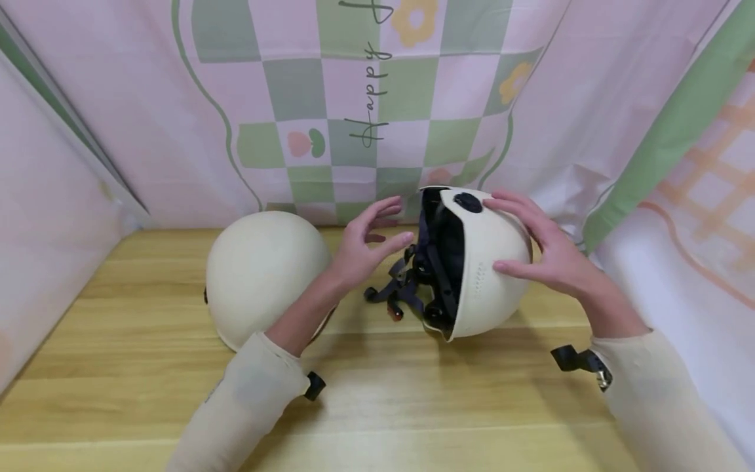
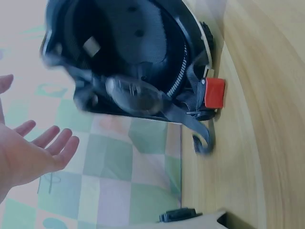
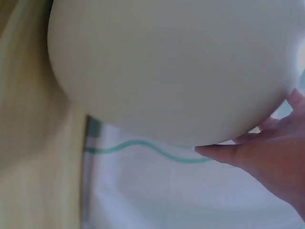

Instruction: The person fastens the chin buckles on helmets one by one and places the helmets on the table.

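Note:
A cream helmet (image 1: 498,282) is tipped sideways, its dark lined opening toward my left hand and a round black vent on its shell. My right hand (image 1: 554,249) grips the shell from the right, fingers near the vent and thumb lower down. My left hand (image 1: 368,249) is apart from it, fingers loosely spread before the opening. Dark chin straps (image 1: 401,285) hang out; in the left wrist view a red buckle (image 2: 214,93) shows on them. In the right wrist view the smooth shell (image 3: 171,71) fills much of the picture, fingertips at its edge.
A second cream helmet (image 1: 268,272) sits dome up on the wooden table (image 1: 377,419), left of my left forearm, which partly covers it. Behind the table hangs a checkered curtain (image 1: 348,92) in pink and green. More cloth (image 1: 678,275) drapes along the right side.

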### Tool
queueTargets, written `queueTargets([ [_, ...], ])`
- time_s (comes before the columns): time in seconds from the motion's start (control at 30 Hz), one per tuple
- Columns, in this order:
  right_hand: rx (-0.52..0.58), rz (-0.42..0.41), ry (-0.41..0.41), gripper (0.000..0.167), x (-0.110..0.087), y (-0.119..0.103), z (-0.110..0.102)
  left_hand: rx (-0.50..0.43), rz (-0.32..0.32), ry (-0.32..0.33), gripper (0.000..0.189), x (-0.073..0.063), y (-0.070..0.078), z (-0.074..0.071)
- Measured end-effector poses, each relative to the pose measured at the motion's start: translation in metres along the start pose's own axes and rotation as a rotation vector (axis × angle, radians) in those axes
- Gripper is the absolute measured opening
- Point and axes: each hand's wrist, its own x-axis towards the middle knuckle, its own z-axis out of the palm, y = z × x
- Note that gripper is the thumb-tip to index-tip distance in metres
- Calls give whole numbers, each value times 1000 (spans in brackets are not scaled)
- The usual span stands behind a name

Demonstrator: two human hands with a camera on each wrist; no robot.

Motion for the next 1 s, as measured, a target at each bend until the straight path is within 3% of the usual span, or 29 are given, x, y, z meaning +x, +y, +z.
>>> queueTargets([
  [0.23,135,30,72,74,-19,22,-7,90,-37,-22,65,-8,-2,-13],
  [0.43,184,78,112,66,-18,30,-6,164,-64,-60,68,-12,-7,-18],
  [0.63,305,71,172,65,-21,38,-3,276,-118,-147,83,-18,-20,-17],
  [0.77,182,67,181,68,-22,43,5,335,-141,-226,102,-23,-27,-14],
  [0.87,70,76,167,69,-25,47,11,304,-166,-266,112,-26,-33,-13],
  [1.0,87,91,123,71,-27,49,16,251,-181,-277,114,-28,-37,-15],
])
